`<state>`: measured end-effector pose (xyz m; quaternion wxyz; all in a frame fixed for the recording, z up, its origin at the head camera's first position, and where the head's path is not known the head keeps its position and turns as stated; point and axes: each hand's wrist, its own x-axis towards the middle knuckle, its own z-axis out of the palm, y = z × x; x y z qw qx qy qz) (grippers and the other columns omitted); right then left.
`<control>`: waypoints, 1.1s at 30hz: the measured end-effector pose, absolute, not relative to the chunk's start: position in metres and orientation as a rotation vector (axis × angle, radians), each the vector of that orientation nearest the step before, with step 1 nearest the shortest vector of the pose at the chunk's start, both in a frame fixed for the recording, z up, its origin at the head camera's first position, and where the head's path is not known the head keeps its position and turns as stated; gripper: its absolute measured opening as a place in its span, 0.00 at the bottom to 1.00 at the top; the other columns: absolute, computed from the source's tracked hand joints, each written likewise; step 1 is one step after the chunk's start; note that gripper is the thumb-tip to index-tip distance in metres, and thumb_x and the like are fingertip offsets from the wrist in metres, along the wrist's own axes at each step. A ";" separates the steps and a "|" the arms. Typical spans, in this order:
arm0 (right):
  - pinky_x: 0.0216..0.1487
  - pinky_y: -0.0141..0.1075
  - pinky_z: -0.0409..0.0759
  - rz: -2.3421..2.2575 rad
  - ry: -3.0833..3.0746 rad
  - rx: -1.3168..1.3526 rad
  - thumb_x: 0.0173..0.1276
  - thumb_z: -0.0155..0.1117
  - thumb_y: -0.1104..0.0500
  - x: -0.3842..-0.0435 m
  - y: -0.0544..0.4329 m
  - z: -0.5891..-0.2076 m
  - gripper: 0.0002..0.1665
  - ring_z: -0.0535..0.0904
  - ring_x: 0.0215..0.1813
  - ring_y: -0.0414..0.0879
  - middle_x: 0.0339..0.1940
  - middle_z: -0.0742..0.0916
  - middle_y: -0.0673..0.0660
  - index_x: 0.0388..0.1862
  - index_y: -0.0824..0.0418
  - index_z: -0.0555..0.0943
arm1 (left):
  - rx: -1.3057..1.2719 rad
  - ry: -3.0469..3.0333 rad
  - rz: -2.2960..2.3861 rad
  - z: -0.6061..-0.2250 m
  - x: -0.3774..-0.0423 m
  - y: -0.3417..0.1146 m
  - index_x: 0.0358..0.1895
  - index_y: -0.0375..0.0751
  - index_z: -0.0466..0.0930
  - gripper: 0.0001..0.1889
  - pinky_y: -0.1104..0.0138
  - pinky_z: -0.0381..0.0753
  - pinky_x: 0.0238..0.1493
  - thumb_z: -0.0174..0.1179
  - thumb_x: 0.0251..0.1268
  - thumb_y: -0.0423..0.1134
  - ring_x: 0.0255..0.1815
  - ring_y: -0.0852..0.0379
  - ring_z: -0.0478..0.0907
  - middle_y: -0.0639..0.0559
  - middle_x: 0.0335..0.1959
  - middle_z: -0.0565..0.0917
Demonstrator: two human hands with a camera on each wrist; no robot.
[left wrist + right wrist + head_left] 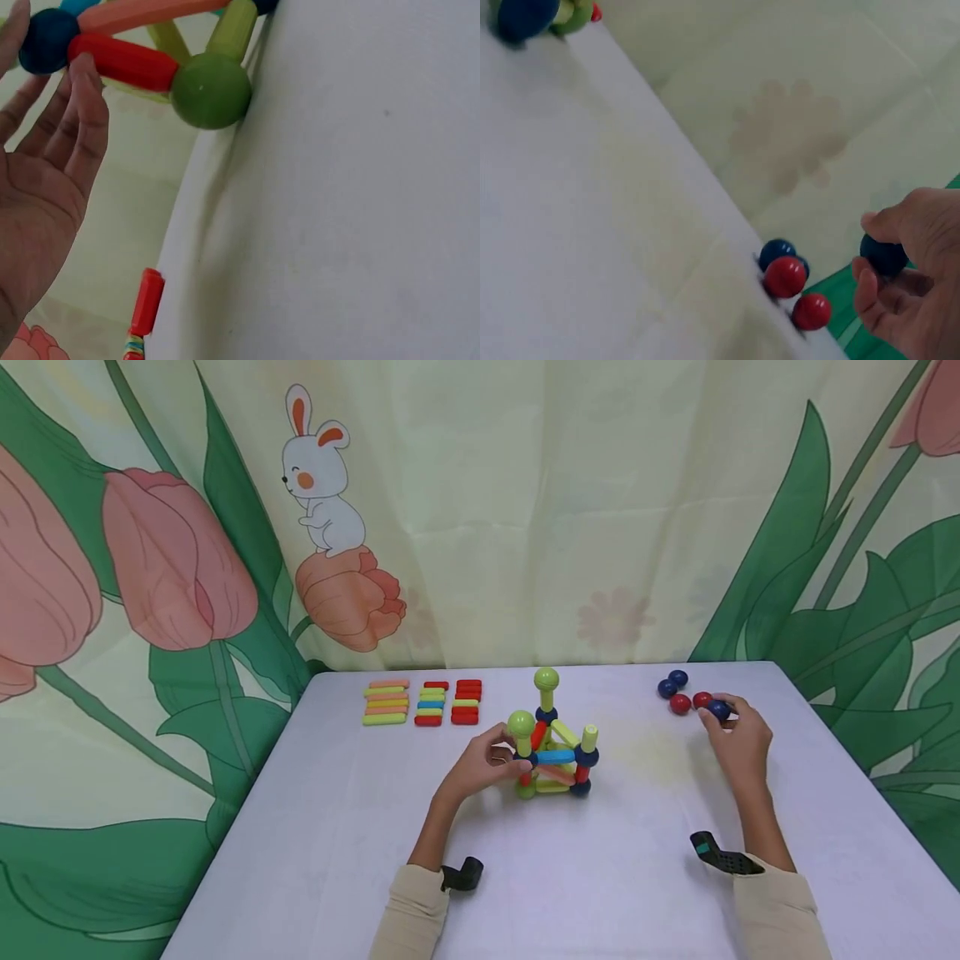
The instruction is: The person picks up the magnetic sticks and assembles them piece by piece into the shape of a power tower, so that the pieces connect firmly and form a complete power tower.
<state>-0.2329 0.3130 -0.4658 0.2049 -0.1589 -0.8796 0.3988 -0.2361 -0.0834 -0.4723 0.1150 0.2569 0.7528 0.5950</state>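
A frame built of coloured rods and balls (556,757) stands on the table, with light green balls raised on two of its posts. My left hand (487,764) grips it at a front upper corner. In the left wrist view, thumb and fingers lie about a dark blue ball (49,41), and one fingertip meets the red rod (124,63) beside it. Over at the right, my right hand (741,735) pinches a dark blue ball (883,256) between thumb and fingers, raised off the table in the right wrist view.
Two red balls (680,704) and two dark blue balls (667,688) lie close by the right hand. Rows of rods (386,703) in several colours are laid out at the back left of the white table (315,860). Behind the table hangs a printed curtain (480,527).
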 end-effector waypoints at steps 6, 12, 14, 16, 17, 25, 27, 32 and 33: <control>0.33 0.16 0.75 1.341 -2.441 -0.090 0.74 0.56 0.50 -0.220 0.284 -0.434 0.29 0.72 0.40 0.25 0.58 0.79 0.69 0.70 0.59 0.69 | 0.817 1.926 1.759 -0.471 -0.241 -0.096 0.53 0.34 0.70 0.15 0.64 0.84 0.51 0.60 0.68 0.36 0.42 0.56 0.87 0.43 0.47 0.79; 0.39 0.18 0.77 1.416 -2.414 0.232 0.68 0.65 0.55 -0.203 0.251 -0.415 0.28 0.76 0.41 0.31 0.47 0.81 0.48 0.65 0.61 0.72 | 0.850 1.870 1.746 -0.474 -0.241 -0.096 0.53 0.35 0.71 0.23 0.62 0.82 0.54 0.65 0.64 0.47 0.42 0.57 0.86 0.47 0.46 0.79; 0.40 0.19 0.77 1.432 -2.387 0.326 0.66 0.67 0.59 -0.198 0.240 -0.409 0.26 0.77 0.41 0.34 0.43 0.80 0.41 0.62 0.61 0.75 | 0.827 1.913 1.732 -0.473 -0.239 -0.095 0.53 0.36 0.72 0.22 0.64 0.82 0.54 0.65 0.64 0.46 0.43 0.57 0.85 0.46 0.47 0.78; 0.39 0.21 0.77 1.430 -2.352 0.422 0.64 0.68 0.64 -0.195 0.231 -0.404 0.24 0.77 0.40 0.35 0.41 0.80 0.37 0.59 0.62 0.77 | 0.798 1.951 1.710 -0.472 -0.237 -0.092 0.53 0.36 0.72 0.19 0.65 0.82 0.53 0.65 0.65 0.43 0.43 0.57 0.84 0.44 0.47 0.78; 0.39 0.21 0.77 1.436 -2.336 0.461 0.64 0.68 0.65 -0.193 0.226 -0.402 0.24 0.77 0.39 0.36 0.41 0.81 0.38 0.59 0.62 0.77 | 0.789 1.970 1.698 -0.472 -0.237 -0.091 0.53 0.36 0.72 0.18 0.66 0.82 0.52 0.64 0.65 0.41 0.43 0.56 0.84 0.44 0.48 0.78; 0.37 0.23 0.76 1.418 -2.363 0.646 0.60 0.70 0.69 -0.191 0.205 -0.398 0.28 0.75 0.36 0.39 0.36 0.82 0.54 0.60 0.60 0.78 | 0.769 2.041 1.621 -0.475 -0.236 -0.086 0.50 0.37 0.74 0.13 0.68 0.81 0.48 0.62 0.67 0.37 0.43 0.56 0.81 0.44 0.47 0.79; 0.37 0.24 0.76 1.412 -2.404 0.655 0.61 0.70 0.68 -0.191 0.206 -0.399 0.30 0.75 0.37 0.39 0.39 0.83 0.55 0.63 0.58 0.76 | 0.777 2.046 1.620 -0.475 -0.236 -0.085 0.51 0.37 0.75 0.14 0.67 0.80 0.48 0.62 0.67 0.38 0.43 0.55 0.81 0.43 0.47 0.79; 0.35 0.26 0.76 1.401 -2.528 0.659 0.62 0.71 0.63 -0.196 0.211 -0.407 0.32 0.76 0.37 0.40 0.40 0.83 0.55 0.65 0.56 0.73 | 0.766 2.162 1.603 -0.475 -0.237 -0.085 0.53 0.41 0.78 0.15 0.67 0.80 0.49 0.63 0.67 0.42 0.44 0.56 0.80 0.46 0.49 0.81; 0.35 0.27 0.76 1.386 -2.564 0.662 0.62 0.71 0.61 -0.197 0.212 -0.410 0.31 0.76 0.36 0.41 0.39 0.83 0.55 0.64 0.57 0.73 | 0.760 2.198 1.594 -0.475 -0.237 -0.086 0.53 0.42 0.79 0.15 0.68 0.80 0.49 0.63 0.66 0.42 0.44 0.57 0.80 0.47 0.49 0.82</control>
